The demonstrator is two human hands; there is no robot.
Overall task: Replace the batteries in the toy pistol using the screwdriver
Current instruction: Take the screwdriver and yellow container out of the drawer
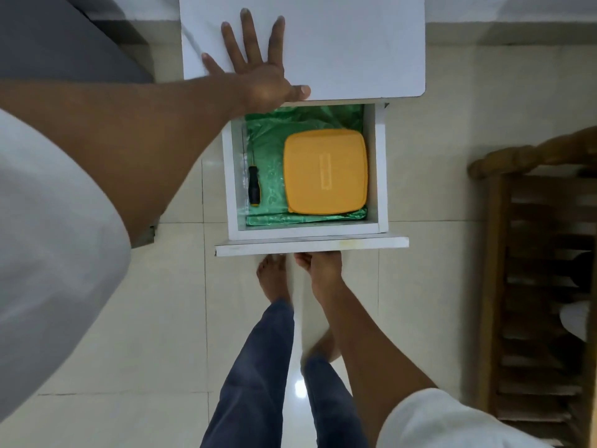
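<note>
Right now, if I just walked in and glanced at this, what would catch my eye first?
Probably the bright orange lidded box lying on green plastic lining in the open white drawer. A black-handled screwdriver lies along the drawer's left wall. The left hand presses flat on the cabinet top, while the right hand grips the drawer front from below.

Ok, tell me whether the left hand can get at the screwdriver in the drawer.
Probably yes: the left hand rests flat on the cabinet top, and the screwdriver lies uncovered in the open drawer.
</note>
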